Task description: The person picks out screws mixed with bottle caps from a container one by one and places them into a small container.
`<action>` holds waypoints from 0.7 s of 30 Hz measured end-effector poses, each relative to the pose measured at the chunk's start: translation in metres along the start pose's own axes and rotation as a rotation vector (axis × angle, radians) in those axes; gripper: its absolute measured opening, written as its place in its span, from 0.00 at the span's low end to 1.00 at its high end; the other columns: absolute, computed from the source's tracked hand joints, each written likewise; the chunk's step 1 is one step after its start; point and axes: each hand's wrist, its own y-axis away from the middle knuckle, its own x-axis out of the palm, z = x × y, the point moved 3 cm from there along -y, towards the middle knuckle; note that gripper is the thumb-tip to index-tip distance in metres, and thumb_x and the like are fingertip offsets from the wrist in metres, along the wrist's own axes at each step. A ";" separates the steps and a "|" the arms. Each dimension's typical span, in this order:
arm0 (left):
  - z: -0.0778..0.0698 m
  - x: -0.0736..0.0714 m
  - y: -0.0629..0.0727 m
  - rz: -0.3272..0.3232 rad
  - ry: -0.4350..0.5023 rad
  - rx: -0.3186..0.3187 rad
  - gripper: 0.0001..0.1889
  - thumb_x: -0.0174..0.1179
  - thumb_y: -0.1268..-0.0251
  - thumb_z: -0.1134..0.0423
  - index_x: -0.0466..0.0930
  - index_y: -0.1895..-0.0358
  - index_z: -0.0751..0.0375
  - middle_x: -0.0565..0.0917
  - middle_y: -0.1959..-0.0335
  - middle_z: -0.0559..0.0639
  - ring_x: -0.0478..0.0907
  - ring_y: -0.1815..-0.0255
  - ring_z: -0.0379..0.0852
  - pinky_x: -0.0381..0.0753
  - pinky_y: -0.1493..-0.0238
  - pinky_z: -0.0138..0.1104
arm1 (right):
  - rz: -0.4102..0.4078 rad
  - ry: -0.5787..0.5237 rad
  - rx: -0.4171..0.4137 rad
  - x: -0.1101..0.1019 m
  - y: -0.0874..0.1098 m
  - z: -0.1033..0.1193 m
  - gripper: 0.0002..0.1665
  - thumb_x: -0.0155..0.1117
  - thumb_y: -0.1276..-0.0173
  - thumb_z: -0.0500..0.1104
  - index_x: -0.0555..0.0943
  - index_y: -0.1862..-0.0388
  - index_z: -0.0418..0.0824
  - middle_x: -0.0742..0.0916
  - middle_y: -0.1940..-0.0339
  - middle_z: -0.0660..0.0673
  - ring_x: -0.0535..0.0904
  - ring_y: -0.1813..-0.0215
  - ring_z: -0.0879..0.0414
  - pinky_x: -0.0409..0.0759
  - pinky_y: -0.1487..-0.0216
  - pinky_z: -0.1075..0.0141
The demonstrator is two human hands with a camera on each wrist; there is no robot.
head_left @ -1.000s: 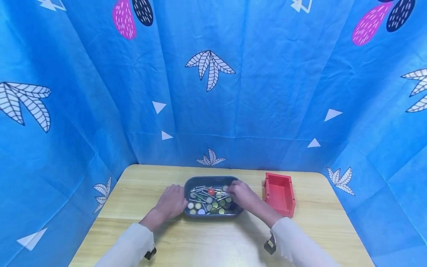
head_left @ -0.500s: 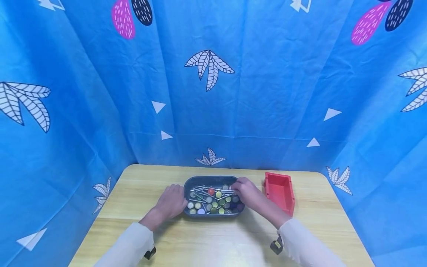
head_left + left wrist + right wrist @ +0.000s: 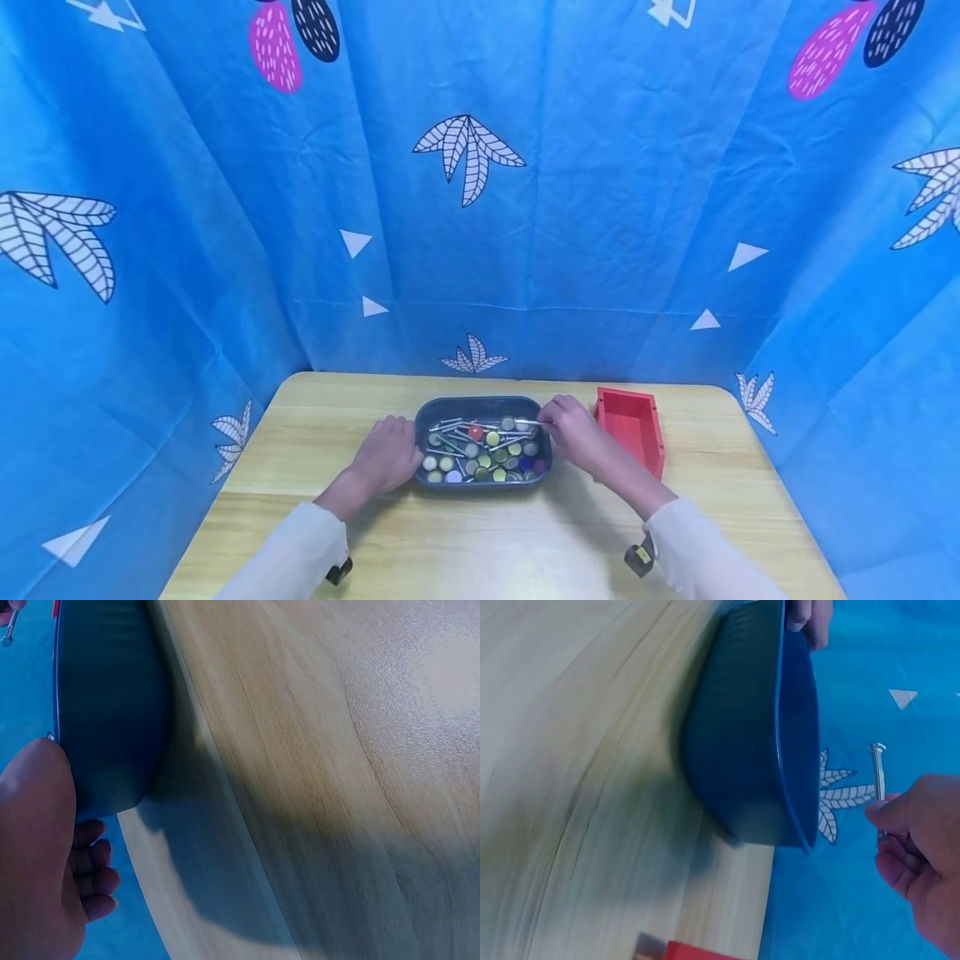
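Observation:
A dark grey plastic bin [image 3: 480,487] stands on the table, holding several silver bolts, coloured bottle caps and one small red ball [image 3: 476,432]. My left hand [image 3: 385,457] grips the bin's left end; the left wrist view has the thumb over the rim and the fingers bent against the outside. Just above the right rim, my right hand [image 3: 579,433] pinches a silver bolt [image 3: 879,772] between thumb and fingers. In the right wrist view the bolt's head points away from the hand, and part of its shank is hidden by the fingers.
A red open box [image 3: 632,429] sits to the right of the grey bin, partly behind my right forearm. The light wood table [image 3: 480,550] ends at a blue patterned curtain [image 3: 615,208] at the back and both sides.
My right hand has risen from inside the bin and moved right to its rim, bringing the bolt out of the pile. The left hand has stayed on the bin.

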 end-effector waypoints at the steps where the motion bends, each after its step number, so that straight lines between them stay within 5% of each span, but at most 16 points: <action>1: 0.000 0.000 0.000 0.005 -0.002 0.000 0.17 0.54 0.30 0.54 0.76 0.54 0.67 0.76 0.65 0.54 0.70 0.60 0.52 0.74 0.48 0.47 | 0.008 -0.004 0.020 -0.001 0.001 -0.001 0.09 0.75 0.40 0.29 0.87 0.62 0.37 0.87 0.63 0.45 0.83 0.55 0.51 0.87 0.52 0.58; 9: 0.001 -0.005 0.001 0.009 -0.011 0.014 0.16 0.55 0.31 0.55 0.76 0.55 0.67 0.75 0.66 0.54 0.68 0.62 0.50 0.73 0.49 0.46 | 0.081 -0.038 0.148 -0.009 0.007 -0.012 0.09 0.73 0.36 0.31 0.87 0.57 0.40 0.87 0.60 0.47 0.83 0.52 0.53 0.86 0.48 0.57; 21: 0.000 -0.004 0.000 -0.002 -0.011 0.004 0.17 0.54 0.29 0.54 0.76 0.54 0.67 0.75 0.66 0.54 0.69 0.61 0.51 0.73 0.50 0.45 | 0.027 -0.046 0.184 -0.027 0.015 -0.035 0.11 0.73 0.38 0.30 0.86 0.59 0.40 0.87 0.60 0.48 0.83 0.54 0.54 0.87 0.50 0.57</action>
